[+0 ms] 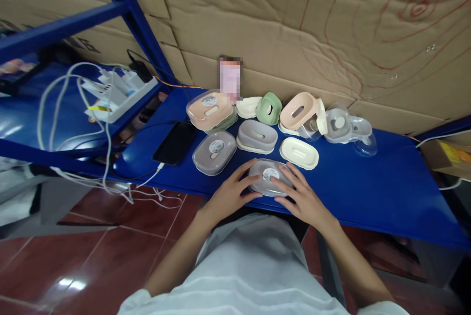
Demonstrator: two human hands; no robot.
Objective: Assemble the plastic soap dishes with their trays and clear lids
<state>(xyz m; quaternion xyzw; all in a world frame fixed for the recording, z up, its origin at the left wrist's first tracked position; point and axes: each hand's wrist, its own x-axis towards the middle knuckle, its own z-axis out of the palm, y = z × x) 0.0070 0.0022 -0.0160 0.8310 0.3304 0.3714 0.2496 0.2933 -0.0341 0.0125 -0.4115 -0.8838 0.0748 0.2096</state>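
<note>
Head view, looking down. Both hands on one small box (269, 178) with a clear lid and a round sticker on top. Resting at the near edge of the blue shelf (368, 187), right between the two palms.

Left hand (230, 193) cupped on the box's left end, fingers half curled and a bit spread, tips touching the lid's rim. Right hand (300, 198) cupped the same way on the right end, fingers lying over the lid's edge. Neither fist closed tight; a loose two-sided hold, with the box snug in the middle. Cannot tell how hard the press is.

To do this bit well, probably best to push the same from both sides, keep the box flat on the shelf, and keep the fingers on the rim, not on the sticker. Also good to stay back from the shelf's edge, so close under the wrists.

Just past the fingertips: a grey box (214, 152) to the left, a grey dish (256, 136) straight ahead, a cream dish (299, 152) to the right. Further back, more pink, green and clear ones by the cardboard wall (294, 20). Off beyond the left hand, a black phone (175, 142) and a white plug bar (117, 90) with wires.
</note>
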